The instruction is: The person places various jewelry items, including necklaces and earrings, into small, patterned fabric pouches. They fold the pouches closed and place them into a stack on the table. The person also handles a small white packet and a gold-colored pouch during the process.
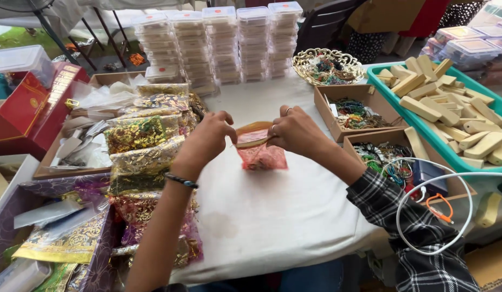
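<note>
A small red-and-gold mesh pouch (260,151) hangs between both hands above the white cloth (272,216) — its mouth pulled open. The left hand (206,141) and right hand (296,130) each pinch the rim, fingers narrow. Beyond the left fingers lie stacked gold-patterned pouches (145,140); past the right, cardboard boxes of beads (355,111) — nothing blocks the pouch.

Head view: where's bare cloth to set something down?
Free: white tablecloth below the sheer red-orange pouch, and between both hands and the stacked clear boxes. Crowded: gold-patterned pouch pile left, cardboard bead trays right.
</note>
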